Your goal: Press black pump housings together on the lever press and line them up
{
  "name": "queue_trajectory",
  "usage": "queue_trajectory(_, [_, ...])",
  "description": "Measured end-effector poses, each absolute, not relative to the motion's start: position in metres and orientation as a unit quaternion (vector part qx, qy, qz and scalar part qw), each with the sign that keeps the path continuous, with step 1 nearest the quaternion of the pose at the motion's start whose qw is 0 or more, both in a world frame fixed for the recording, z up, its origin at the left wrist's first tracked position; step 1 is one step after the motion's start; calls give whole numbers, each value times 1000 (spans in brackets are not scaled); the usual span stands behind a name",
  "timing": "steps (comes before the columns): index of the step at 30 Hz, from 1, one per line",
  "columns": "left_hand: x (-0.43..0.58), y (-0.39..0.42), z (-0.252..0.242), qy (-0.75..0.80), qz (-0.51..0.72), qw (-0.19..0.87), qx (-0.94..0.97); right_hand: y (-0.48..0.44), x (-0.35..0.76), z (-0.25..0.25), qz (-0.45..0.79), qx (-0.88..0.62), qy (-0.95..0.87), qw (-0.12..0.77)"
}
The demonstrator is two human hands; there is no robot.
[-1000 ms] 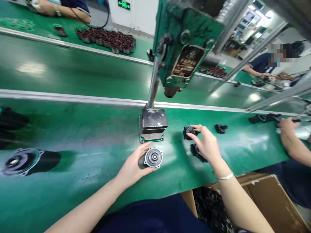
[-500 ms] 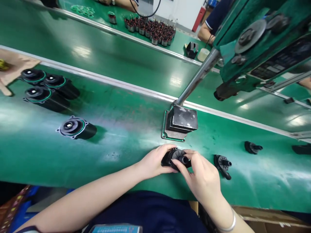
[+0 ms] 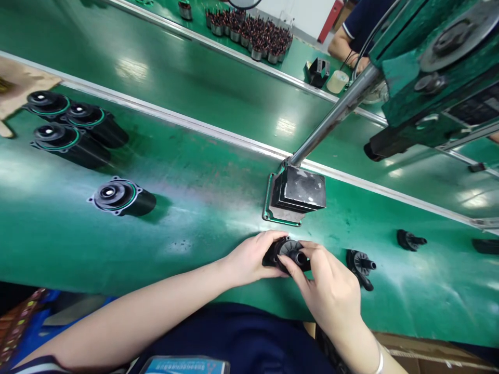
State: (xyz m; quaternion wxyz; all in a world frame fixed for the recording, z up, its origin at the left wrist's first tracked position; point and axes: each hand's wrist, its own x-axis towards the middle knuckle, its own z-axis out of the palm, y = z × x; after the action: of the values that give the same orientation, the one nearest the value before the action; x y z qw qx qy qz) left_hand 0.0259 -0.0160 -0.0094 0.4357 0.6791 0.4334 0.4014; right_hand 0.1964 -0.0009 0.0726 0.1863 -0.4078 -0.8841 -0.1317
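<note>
Low over the green bench, both hands are closed around a black plastic pump housing (image 3: 289, 247) with a ribbed round face and a short round spout pointing toward the lower right. My left hand (image 3: 252, 259) grips its left side, thumb at the near edge and fingers at the far edge. With thumb and fingertips, my right hand (image 3: 331, 285) pinches the ribbed face around the spout. The housing's underside is hidden. To the right of my right hand lies a similar black pump cover (image 3: 359, 262) with a curved side outlet, and beyond it another black spouted part (image 3: 410, 240).
A black block on a metal base (image 3: 300, 189) stands just beyond my hands, below a green press (image 3: 413, 114) and its steel column (image 3: 335, 117). Black motor housings with green rings (image 3: 120, 196) stand at left. Copper-wound parts (image 3: 253, 36) and a person's arm (image 3: 345, 44) are across the bench.
The view has shifted slightly, so the press sits further right. Both hands keep nearly the same hold on the pump housing.
</note>
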Motion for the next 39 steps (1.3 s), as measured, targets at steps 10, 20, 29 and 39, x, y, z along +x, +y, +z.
queue_trajectory(10, [25, -17, -12, 452, 389, 405, 693, -2, 199, 63, -106, -424, -880, 184])
queue_trajectory(20, [23, -4, -38, 384, 437, 203, 788, 7, 201, 54, -118, -412, -871, 242])
queue_trajectory(29, [8, -3, 38, 462, 413, 168, 767, 40, 256, 139, 26, -417, -865, 277])
queue_trajectory(39, [24, 83, 101, 463, 369, 274, 758, 162, 217, 356, 155, -341, -751, 544])
